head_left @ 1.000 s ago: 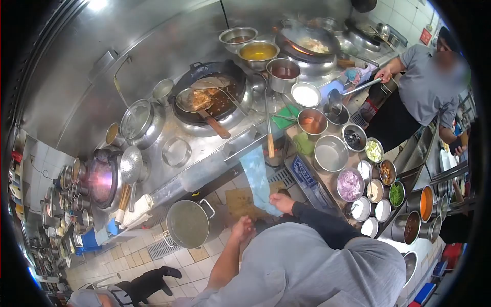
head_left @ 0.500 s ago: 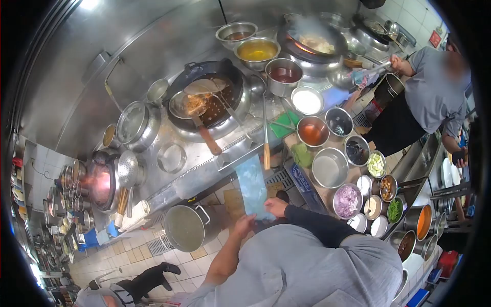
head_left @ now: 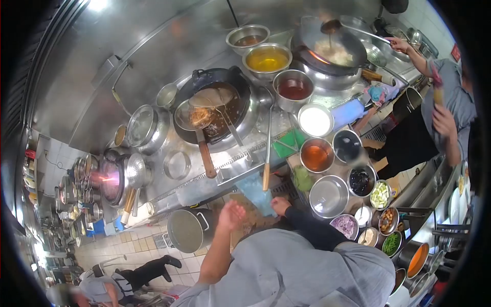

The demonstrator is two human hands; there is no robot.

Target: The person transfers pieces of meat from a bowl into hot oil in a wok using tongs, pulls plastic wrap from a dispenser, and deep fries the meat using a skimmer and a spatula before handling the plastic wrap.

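Observation:
A pale blue cloth hangs in folds from the front edge of the steel stove counter. My right hand is closed at the cloth's lower right edge. To the left, my left hand is raised apart from the cloth, empty, with its fingers loosely bent and somewhat blurred. Above the hands, a wok of dark oil stands on the burner. Across it lie a wooden-handled strainer with browned food and a second strainer. A long-handled ladle rests beside the wok.
A large pot stands on the floor at left. Pans of red sauce, chopped onion and other ingredients crowd the right side. At upper right, a co-worker's hand holds a ladle over a steaming wok.
My left hand has let go of the cloth and moved up and left. The cloth has bunched toward my right hand. The co-worker's ladle has moved over the far wok.

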